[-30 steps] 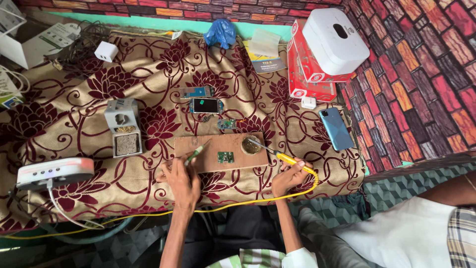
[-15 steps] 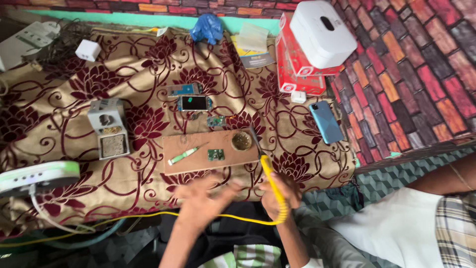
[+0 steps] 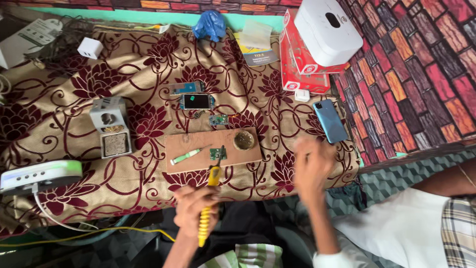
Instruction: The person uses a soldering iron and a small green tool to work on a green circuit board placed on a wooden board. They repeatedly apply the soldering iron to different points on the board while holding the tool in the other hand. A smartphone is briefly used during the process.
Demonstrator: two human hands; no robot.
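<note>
The left hand (image 3: 194,207) is closed around a yellow soldering iron (image 3: 208,204), its tip touching a small green circuit board (image 3: 217,153) on the wooden board (image 3: 198,160) near the cloth-covered table's (image 3: 64,198) front edge. The right hand (image 3: 311,167), blurred, hangs empty with loose fingers over the front right corner, near a blue phone (image 3: 330,120). Green-handled tweezers (image 3: 187,155) lie left of the circuit board.

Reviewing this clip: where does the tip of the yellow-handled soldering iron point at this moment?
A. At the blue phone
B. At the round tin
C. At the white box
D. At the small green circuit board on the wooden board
D: the left hand grips the yellow soldering iron, and its tip meets the small green circuit board on the wooden board.
</note>
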